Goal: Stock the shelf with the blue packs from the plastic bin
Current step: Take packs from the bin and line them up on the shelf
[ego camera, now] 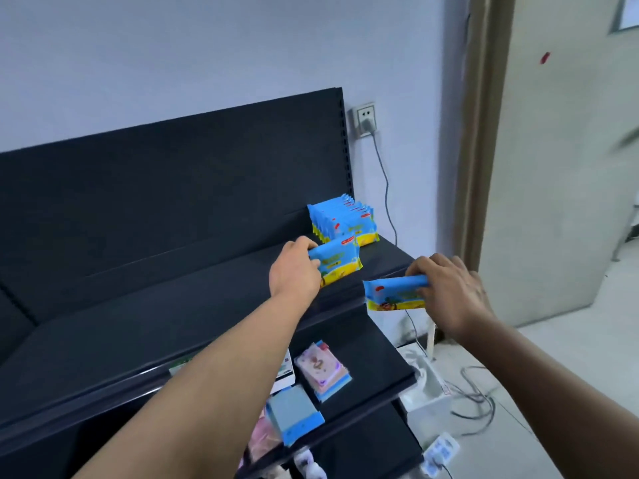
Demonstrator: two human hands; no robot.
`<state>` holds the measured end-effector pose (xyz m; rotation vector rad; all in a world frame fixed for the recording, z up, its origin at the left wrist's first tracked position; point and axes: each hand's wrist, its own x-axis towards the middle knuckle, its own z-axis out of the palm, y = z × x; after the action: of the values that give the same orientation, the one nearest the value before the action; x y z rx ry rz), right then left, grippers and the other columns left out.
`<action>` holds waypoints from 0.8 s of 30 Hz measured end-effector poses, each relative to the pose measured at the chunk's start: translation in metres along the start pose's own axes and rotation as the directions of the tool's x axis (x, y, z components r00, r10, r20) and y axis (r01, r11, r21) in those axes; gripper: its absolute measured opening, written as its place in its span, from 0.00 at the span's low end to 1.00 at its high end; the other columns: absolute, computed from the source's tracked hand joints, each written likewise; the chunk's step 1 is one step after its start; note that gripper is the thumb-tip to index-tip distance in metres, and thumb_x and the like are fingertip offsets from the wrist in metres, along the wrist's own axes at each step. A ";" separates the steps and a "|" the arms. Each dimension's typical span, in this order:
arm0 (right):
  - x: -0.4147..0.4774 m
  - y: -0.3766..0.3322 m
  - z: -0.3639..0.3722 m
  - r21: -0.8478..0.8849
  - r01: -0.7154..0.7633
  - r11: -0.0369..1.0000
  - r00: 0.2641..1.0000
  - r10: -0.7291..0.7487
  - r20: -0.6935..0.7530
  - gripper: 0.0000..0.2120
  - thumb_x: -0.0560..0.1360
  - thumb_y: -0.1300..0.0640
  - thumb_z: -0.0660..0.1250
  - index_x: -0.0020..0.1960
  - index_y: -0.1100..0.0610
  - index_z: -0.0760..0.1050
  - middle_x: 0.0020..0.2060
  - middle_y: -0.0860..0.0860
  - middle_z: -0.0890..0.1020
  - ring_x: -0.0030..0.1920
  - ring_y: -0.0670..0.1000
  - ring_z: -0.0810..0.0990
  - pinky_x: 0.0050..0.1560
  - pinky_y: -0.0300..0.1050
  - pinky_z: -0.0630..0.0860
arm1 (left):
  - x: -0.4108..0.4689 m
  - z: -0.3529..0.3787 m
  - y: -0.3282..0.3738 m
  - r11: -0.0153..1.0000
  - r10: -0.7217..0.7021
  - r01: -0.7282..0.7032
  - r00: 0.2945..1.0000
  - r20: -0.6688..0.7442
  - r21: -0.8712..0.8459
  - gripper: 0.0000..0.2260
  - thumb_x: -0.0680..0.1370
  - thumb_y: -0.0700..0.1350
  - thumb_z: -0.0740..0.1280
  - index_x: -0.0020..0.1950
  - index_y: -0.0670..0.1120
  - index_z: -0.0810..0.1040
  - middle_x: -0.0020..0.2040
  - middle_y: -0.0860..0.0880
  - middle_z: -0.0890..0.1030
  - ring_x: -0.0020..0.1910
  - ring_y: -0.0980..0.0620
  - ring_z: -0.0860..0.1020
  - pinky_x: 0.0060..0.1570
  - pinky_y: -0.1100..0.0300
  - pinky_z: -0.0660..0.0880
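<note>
Where black shelf meets pale wall, plugged socket, beige door

left arm: stretched forward | left hand: fingers curled round blue pack | right hand: knuckles up, grips second pack, thumb seemingly underneath | right forearm: angled inward

Two bare arms and two bare hands, seen from over the person's shoulders.
The left hand and right hand are uncovered, and so are the left forearm and right forearm, bare skin from wrist to the view's lower edge. Knuckles and tendons stand out on the back of the right hand; the left forearm looks smooth and lean.
</note>
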<state>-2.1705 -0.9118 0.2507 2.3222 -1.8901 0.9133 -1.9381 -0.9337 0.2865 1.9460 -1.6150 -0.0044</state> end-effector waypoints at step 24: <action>0.180 0.050 0.071 0.060 0.084 0.995 0.992 -0.089 0.087 0.13 0.73 0.58 0.65 0.55 0.44 0.74 0.49 0.41 0.75 0.55 0.48 0.66 0.49 0.43 0.59 | 0.168 0.125 0.018 0.907 0.265 -0.270 0.962 0.061 0.324 0.13 0.75 0.57 0.66 0.57 0.55 0.73 0.56 0.55 0.76 0.59 0.51 0.67 0.53 0.56 0.65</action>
<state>-2.1670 -1.1119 0.2541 2.4965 -1.8004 0.8789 -1.9567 -1.1403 0.2531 1.9440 -1.9849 0.3863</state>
